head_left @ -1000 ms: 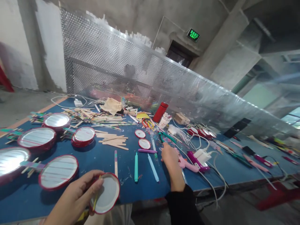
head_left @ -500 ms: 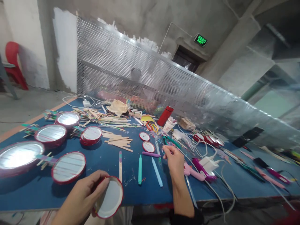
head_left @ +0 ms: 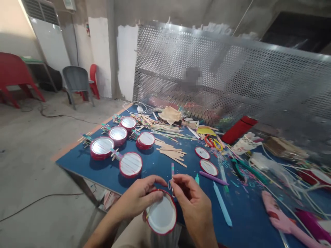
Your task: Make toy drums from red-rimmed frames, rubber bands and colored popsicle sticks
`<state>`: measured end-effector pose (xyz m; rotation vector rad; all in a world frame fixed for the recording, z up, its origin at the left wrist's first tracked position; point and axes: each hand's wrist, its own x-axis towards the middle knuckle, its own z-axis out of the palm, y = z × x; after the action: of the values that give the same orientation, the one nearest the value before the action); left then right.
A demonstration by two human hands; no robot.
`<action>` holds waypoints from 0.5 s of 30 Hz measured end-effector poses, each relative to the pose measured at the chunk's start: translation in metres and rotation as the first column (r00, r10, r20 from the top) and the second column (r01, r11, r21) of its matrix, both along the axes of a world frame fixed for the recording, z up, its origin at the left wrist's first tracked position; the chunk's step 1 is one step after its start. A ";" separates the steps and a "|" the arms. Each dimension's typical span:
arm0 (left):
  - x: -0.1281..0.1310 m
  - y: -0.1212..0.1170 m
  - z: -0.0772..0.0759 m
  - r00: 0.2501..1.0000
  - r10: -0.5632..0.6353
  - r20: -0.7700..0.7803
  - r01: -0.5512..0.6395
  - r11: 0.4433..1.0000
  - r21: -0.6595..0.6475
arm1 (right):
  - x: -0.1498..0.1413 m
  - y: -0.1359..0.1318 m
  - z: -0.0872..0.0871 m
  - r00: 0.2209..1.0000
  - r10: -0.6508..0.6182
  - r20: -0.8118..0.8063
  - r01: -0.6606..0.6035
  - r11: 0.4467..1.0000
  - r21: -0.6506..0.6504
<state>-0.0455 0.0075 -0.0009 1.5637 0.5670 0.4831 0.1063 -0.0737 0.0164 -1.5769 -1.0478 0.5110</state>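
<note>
Red-rimmed lid [head_left: 162, 215], round and so without a long axis, is held in front of the counter's near edge, its pale inner side turned up toward you. Your left hand [head_left: 146, 196] grips it by its left and upper rim, thumb across the inside. Your right hand [head_left: 195, 203] is just beyond its right rim, fingers pinching a thin pale loop [head_left: 169, 185]. That is the relation to watch: the lid lies left of and slightly below those fingers, with the loop close by its upper right rim and roughly upright; I cannot tell whether they touch.

Past your right fingers, a color-tipped stick [head_left: 172, 168] points away from you on the blue counter [head_left: 103, 172]. To its right lie a light blue marker [head_left: 222, 203] and a purple marker [head_left: 214, 178], then two small lids [head_left: 208, 167]. Farther off are plain wooden sticks [head_left: 172, 153], a red bottle [head_left: 238, 131] and a perforated panel [head_left: 232, 75].
</note>
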 end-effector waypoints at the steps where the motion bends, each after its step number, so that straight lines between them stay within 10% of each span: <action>1: -0.001 0.000 0.000 0.999 -0.020 0.025 0.021 0.999 -0.039 | -0.001 0.001 -0.001 0.998 0.014 0.055 -0.015 1.000 0.021; 15: -0.001 0.000 -0.001 0.987 0.061 0.147 -0.026 0.973 -0.230 | 0.001 -0.002 -0.010 0.963 0.265 0.052 -0.266 0.964 0.005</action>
<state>-0.0469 0.0080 -0.0019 1.2860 0.5199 0.5477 0.1074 -0.0760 0.0061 -1.4522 -1.3087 0.6471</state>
